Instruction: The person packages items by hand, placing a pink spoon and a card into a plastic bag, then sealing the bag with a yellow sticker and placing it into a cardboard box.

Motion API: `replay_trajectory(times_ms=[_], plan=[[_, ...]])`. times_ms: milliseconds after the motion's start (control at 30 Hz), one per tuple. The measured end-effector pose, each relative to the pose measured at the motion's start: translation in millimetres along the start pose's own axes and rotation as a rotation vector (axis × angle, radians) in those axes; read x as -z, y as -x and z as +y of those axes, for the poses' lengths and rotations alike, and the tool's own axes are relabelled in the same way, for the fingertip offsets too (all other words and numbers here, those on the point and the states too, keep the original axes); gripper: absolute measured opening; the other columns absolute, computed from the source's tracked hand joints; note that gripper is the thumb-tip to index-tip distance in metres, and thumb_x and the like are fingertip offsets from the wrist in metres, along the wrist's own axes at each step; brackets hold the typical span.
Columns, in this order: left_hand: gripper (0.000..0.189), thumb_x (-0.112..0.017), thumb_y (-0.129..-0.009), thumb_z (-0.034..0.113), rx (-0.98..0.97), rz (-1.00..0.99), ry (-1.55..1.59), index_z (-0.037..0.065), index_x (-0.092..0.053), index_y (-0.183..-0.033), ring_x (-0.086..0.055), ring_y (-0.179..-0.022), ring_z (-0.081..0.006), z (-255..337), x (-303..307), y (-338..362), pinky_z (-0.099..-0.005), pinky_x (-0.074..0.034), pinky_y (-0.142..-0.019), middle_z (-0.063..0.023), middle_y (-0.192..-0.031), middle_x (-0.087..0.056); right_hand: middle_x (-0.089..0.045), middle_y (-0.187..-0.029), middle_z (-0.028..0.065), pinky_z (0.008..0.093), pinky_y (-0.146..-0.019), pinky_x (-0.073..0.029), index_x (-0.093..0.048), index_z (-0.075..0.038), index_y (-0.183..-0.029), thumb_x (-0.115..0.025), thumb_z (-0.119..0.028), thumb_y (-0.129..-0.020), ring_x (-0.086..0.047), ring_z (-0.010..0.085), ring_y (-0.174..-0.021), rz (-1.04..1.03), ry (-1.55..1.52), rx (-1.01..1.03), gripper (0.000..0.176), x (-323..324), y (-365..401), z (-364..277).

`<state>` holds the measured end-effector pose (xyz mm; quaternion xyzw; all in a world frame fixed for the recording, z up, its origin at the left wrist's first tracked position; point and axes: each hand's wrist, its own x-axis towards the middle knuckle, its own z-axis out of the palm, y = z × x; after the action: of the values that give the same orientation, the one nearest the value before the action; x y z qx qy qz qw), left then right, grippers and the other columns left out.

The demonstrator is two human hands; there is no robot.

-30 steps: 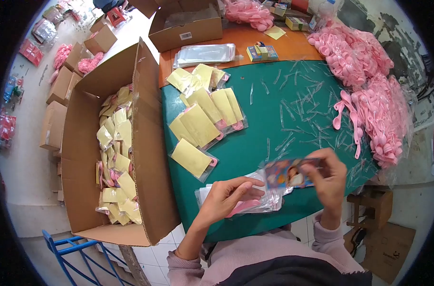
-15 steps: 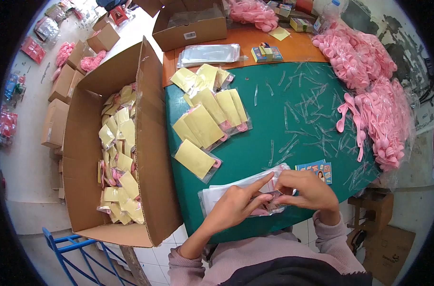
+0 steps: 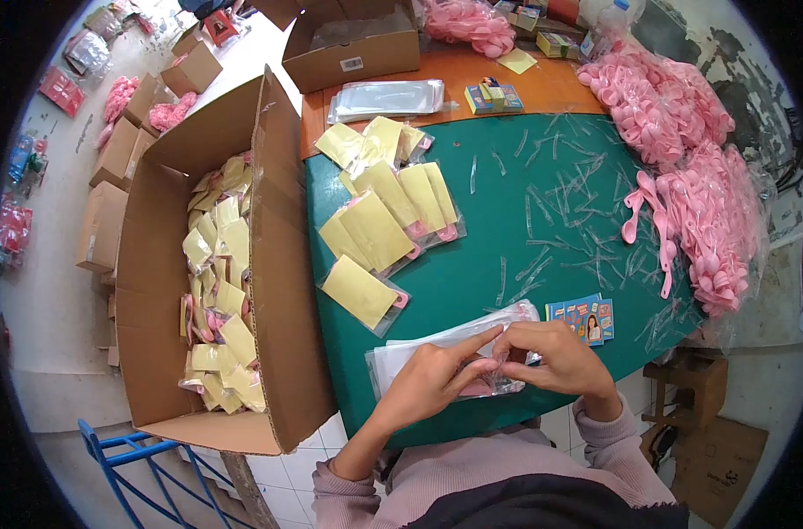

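Low at the table's front edge, my left hand (image 3: 430, 377) and my right hand (image 3: 556, 354) meet over a small clear plastic bag (image 3: 507, 386). Both are closed on its upper edge, thumbs and forefingers pinching; something pink shows inside, partly hidden by my fingers. Beneath them lies a stack of clear plastic bags (image 3: 397, 360). Just beyond my right hand are blue printed cards (image 3: 587, 319). Filled bags with yellow cards (image 3: 360, 291) and pink spoons lie farther off to the left.
A tall cardboard box (image 3: 291, 353) of similar filled bags stands left of the green table (image 3: 490, 238). Pink spoons (image 3: 710, 229) are heaped on the right, near scattered clear plastic strips (image 3: 587, 194). More clear bags (image 3: 388, 100) and an open carton (image 3: 353, 53) sit at the back.
My right hand has shifted slightly, its fingers now closer together at the bag's edge. The small dark edge between my fingers no longer shows, and more of the blue cards is visible.
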<state>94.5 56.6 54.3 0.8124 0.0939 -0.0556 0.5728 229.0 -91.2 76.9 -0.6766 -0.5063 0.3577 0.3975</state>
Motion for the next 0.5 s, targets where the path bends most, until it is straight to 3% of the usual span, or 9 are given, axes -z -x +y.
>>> replay_trajectory(times_ms=[200,267,367,500], plan=[[0.031,-0.052,-0.089,0.026,-0.037,0.046,0.116,0.01,-0.058,-0.115,-0.058,-0.053,-0.0253,-7.2,4.1,1.8,-0.0316,-0.045,-0.055,-0.0152,-0.065,-0.06,-0.061,-0.077,0.0079,0.025,-0.062,-0.047,-0.061,-0.002,-0.093,-0.066,-0.007,-0.076,-0.059,0.0144,-0.068,0.099,-0.19,-0.09,0.019,3.7,10.1,1.2],[0.027,-0.051,-0.09,0.022,0.063,0.051,0.122,0.009,-0.062,-0.111,-0.052,-0.052,-0.0081,-8.4,6.5,2.4,-0.0255,-0.044,-0.052,-0.0101,-0.067,-0.062,-0.062,-0.078,0.0073,0.024,-0.063,-0.047,-0.061,-0.002,-0.095,-0.066,-0.007,-0.076,-0.06,0.0132,-0.069,0.161,-0.21,-0.089,0.02,5.5,13.5,4.4],[0.026,-0.05,-0.091,0.021,0.02,0.084,0.145,0.009,-0.063,-0.11,-0.05,-0.051,-0.0068,-13.5,5.3,4.4,-0.0246,-0.043,-0.051,-0.0084,-0.062,-0.06,-0.062,-0.078,0.0067,0.0234,-0.062,-0.047,-0.061,-0.002,-0.095,-0.067,-0.008,-0.076,-0.059,0.0125,-0.069,0.264,-0.339,-0.045,0.021,5.8,13.6,8.1],[0.025,-0.049,-0.091,0.02,0.048,0.086,0.101,0.009,-0.063,-0.109,-0.049,-0.052,-0.0061,-4.0,9.3,3.2,-0.0236,-0.042,-0.05,-0.0065,-0.059,-0.058,-0.062,-0.078,0.007,0.0234,-0.061,-0.047,-0.061,-0.001,-0.094,-0.068,-0.008,-0.076,-0.059,0.012,-0.068,0.167,-0.137,-0.066,0.021,-2.6,5.6,-0.8]])
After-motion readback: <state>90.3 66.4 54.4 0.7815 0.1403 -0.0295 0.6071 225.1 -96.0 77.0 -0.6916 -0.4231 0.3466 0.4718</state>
